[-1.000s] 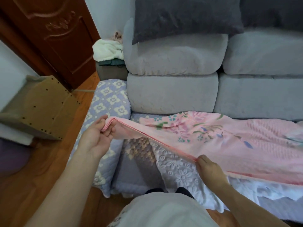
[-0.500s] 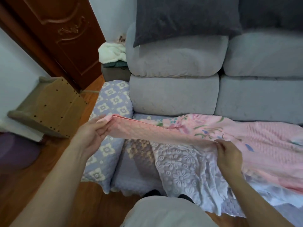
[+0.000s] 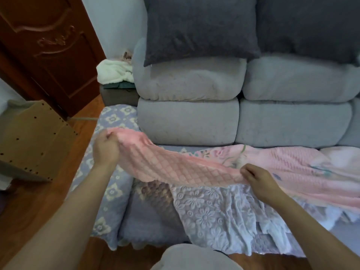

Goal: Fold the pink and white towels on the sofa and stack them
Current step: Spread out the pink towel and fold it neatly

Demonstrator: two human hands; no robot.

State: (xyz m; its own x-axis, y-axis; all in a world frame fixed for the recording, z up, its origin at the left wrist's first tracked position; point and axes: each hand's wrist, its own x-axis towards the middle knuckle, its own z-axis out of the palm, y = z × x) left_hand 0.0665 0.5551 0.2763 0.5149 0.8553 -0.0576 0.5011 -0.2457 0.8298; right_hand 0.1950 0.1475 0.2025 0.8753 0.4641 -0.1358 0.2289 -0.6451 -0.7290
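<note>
A pink towel with a flower print stretches across the sofa seat. My left hand grips its left corner and holds it lifted above the sofa's armrest. My right hand pinches the towel's near edge at the middle. The stretch between my hands hangs in the air, quilted underside toward me. Under it lies a white towel with embossed flowers, draped over the seat's front edge. The pink towel's right part lies flat on the seat, running out of frame.
The grey sofa carries dark grey cushions on its back. A lilac flowered cover drapes the armrest. A side table with white cloth stands at the sofa's left. A cardboard box and a brown door stand left, on wooden floor.
Both hands lifted the pink towel's near edge and carried it toward the backrest. My right hand moved up and right along the edge. The towel's underside now faces me.
</note>
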